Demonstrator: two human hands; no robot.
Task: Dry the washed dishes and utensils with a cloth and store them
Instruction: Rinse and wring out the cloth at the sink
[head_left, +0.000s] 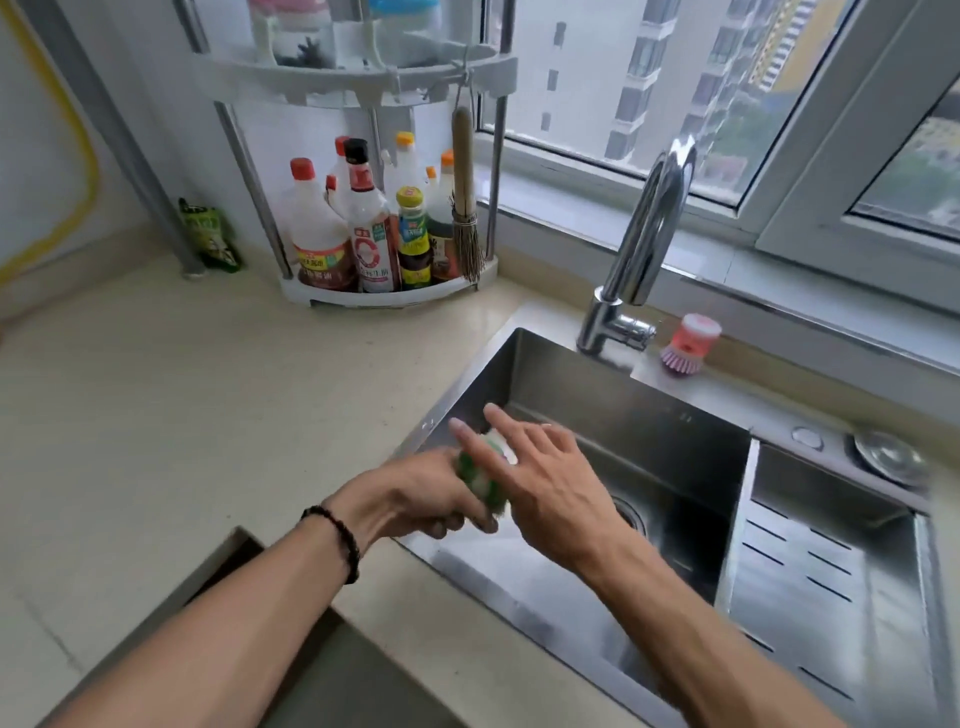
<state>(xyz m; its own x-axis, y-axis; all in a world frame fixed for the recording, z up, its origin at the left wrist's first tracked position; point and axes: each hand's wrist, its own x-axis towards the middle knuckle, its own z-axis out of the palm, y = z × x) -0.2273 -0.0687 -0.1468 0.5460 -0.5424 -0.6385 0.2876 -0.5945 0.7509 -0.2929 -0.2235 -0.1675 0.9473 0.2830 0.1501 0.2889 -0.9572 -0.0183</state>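
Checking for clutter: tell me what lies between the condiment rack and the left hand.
Only bare countertop between rack and left hand, in the head view.

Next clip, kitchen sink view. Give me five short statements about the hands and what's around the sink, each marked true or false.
1. The left hand holds a green-and-white cloth. True.
2. The right hand is balled into a fist. False: its fingers are spread straight.
3. Water runs from the faucet. False: no stream shows.
4. A pink dish brush stands behind the sink. True.
5. A plate lies in the basin. False: none is visible there.
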